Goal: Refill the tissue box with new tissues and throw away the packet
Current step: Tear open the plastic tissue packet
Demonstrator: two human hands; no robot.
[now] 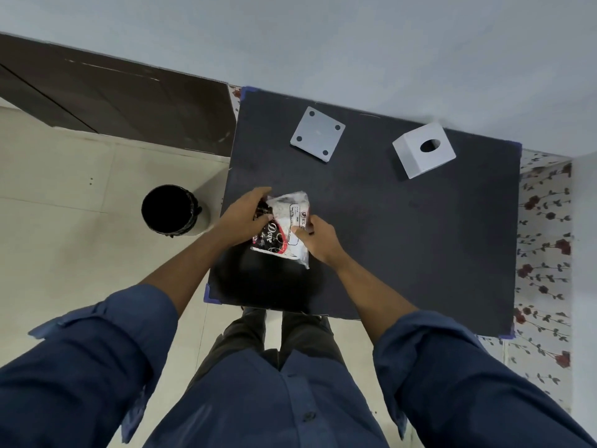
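A plastic tissue packet [286, 221], white with black and red print, sits over the near left part of the black table [403, 227]. My left hand [244, 218] grips its left side and my right hand [318, 237] grips its right edge. A white cube tissue box [423, 150] with a round hole in its top stands at the table's far right. Its flat white base plate [317, 133], with a dark dot near each corner, lies apart at the far middle.
A black-lined bin [172, 210] stands on the tiled floor just left of the table. A dark wooden panel runs along the far left. Floral wallpaper covers the surface right of the table.
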